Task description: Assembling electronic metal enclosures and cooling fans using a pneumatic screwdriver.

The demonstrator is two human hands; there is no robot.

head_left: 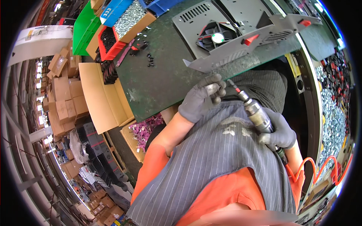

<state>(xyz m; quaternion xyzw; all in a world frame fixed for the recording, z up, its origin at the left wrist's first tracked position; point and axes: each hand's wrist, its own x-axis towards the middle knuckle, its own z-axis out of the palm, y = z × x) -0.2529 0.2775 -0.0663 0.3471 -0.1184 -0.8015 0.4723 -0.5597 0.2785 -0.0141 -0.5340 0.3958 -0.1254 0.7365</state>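
My right hand (281, 130), in a grey glove, is wrapped round an air screwdriver (258, 116). Its bit points up and left toward the bench edge, next to my left hand. My left hand (201, 97), gloved too, has its fingers curled together in a pinch near the bench edge; anything in them is too small to make out. Beyond both hands a grey sheet-metal housing (226, 58) lies on the dark green bench (162, 79). A black fan (217, 35) with a white and green hub sits inside it, with red and black wires.
Left on the bench are small black screws (150, 60), a red bin (109, 43), a box of silvery screws (130, 19) and a green bin (85, 28). An open carton (103, 96) stands beside the bench. An orange coiled hose (316, 169) runs at my right.
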